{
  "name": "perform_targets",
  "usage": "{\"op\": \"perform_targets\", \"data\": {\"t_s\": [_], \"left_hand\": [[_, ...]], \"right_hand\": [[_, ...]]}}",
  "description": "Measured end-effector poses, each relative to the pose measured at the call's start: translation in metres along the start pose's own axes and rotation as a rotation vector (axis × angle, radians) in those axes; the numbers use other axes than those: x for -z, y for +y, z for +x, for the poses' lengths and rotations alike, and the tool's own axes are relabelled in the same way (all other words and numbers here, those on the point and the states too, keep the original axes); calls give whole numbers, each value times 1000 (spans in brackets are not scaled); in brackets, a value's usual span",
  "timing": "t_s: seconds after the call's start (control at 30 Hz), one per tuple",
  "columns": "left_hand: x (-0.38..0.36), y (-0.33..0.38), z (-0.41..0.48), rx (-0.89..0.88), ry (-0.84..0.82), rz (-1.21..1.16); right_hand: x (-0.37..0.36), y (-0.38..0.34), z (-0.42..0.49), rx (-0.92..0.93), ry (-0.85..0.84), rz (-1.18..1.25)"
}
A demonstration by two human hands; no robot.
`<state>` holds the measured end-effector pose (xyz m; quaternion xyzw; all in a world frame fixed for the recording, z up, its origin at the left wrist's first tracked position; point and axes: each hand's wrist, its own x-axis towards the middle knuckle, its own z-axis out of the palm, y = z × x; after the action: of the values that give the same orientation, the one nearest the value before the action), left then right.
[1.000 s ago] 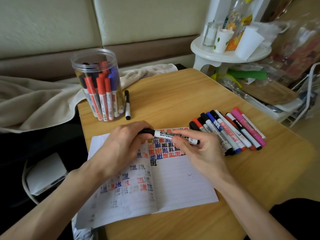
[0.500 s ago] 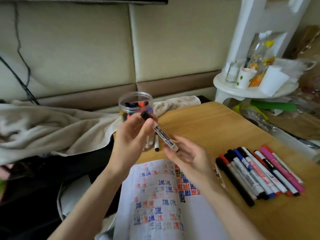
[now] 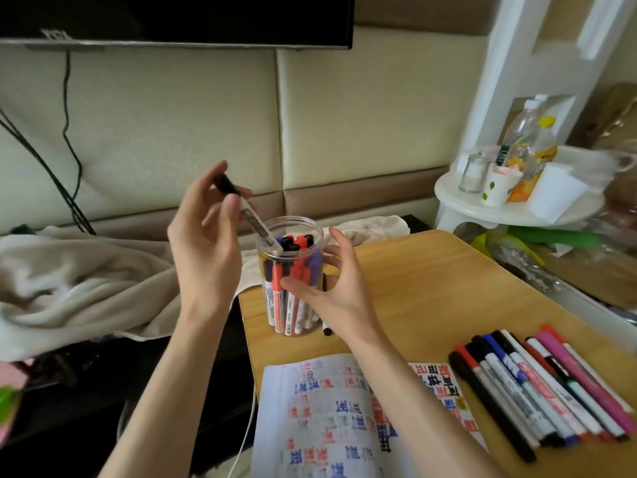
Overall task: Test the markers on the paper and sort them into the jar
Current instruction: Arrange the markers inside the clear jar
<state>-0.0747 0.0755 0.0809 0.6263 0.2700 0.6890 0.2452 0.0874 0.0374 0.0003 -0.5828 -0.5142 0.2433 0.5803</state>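
Fig.: nearest us, paper (image 3: 327,419) w/ colour test marks on bench (image 3: 431,288); marker row (image 3: 537,384) to its R. Mid: R hand (image 3: 331,288) cupped round jar (image 3: 272,315), thumb across front; gripping or not, we cannot tell. L hand (image 3: 206,243) pinches a marker (image 3: 256,225), black cap up, tilted, lower end inside jar mouth.
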Motion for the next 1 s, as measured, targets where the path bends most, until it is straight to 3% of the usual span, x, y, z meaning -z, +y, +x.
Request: {"op": "perform_targets", "data": {"t_s": [0.33, 1.0], "left_hand": [[-11, -4, -1, -12, -121, 96], [-18, -6, -3, -23, -125, 40]], "right_hand": [[-9, 3, 1, 48, 20, -17], [-12, 3, 3, 44, 39, -29]]}}
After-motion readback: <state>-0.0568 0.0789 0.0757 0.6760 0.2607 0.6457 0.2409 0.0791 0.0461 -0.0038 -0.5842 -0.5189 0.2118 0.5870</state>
